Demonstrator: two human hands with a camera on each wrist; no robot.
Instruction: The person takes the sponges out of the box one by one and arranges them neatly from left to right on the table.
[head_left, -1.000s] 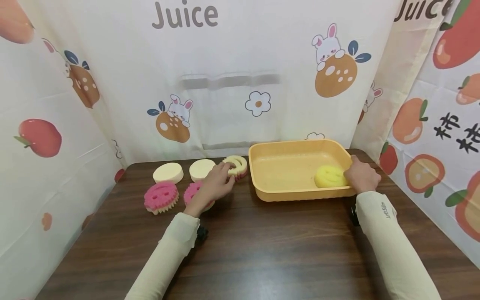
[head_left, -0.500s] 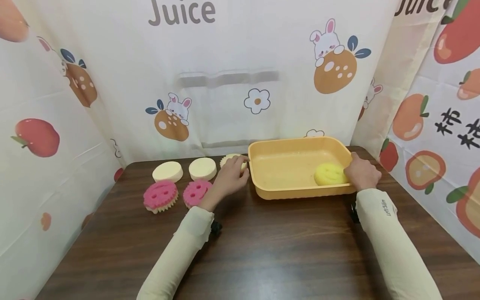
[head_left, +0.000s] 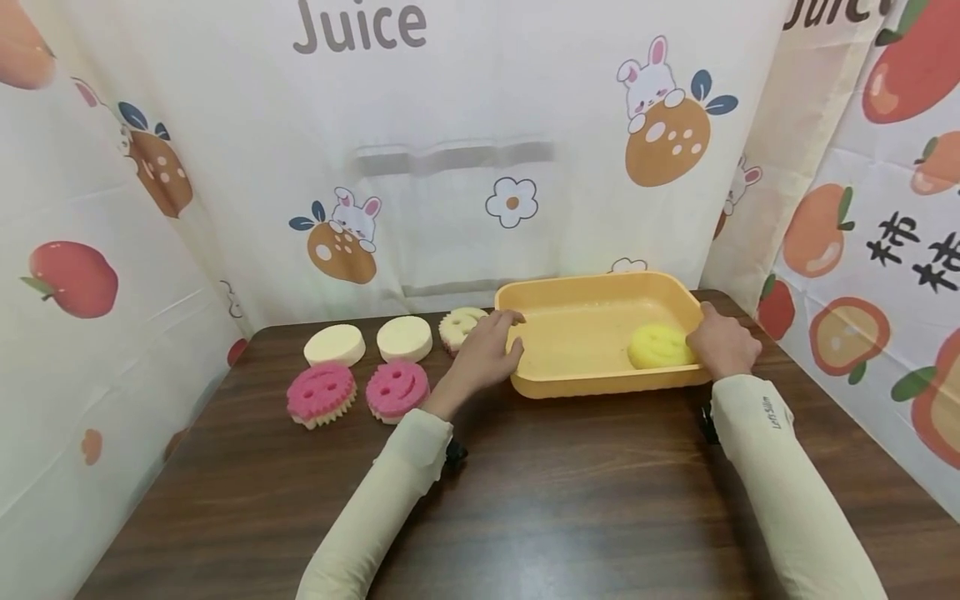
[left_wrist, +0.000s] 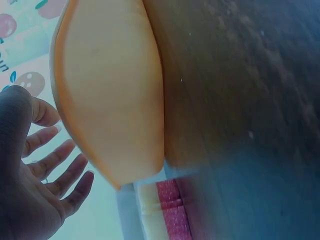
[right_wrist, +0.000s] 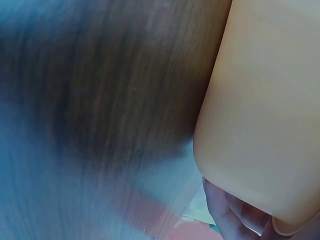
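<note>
A yellow plastic tray (head_left: 570, 387) stands at the back right of the table. My right hand (head_left: 723, 343) grips its right rim, with fingers (right_wrist: 222, 207) against the outer wall in the right wrist view. A yellow smiley sponge (head_left: 660, 346) lies inside, near that hand. My left hand (head_left: 483, 354) hovers at the left rim with loosely bent, spread fingers (left_wrist: 62, 175) and holds nothing; whether it touches the rim I cannot tell. Partly hidden behind it is a cream-and-pink scalloped smiley sponge (head_left: 456, 327).
Two pink-topped smiley sponges (head_left: 321, 390) lie at the left of the table. Behind them are two plain cream round sponges (head_left: 405, 338). Printed curtains (head_left: 450, 233) border the dark wooden table (head_left: 585, 492) at the back and sides.
My left hand has moved right, from over the scalloped sponge to the tray's left rim, uncovering the nearer pink sponge. My right hand keeps its grip on the tray.
</note>
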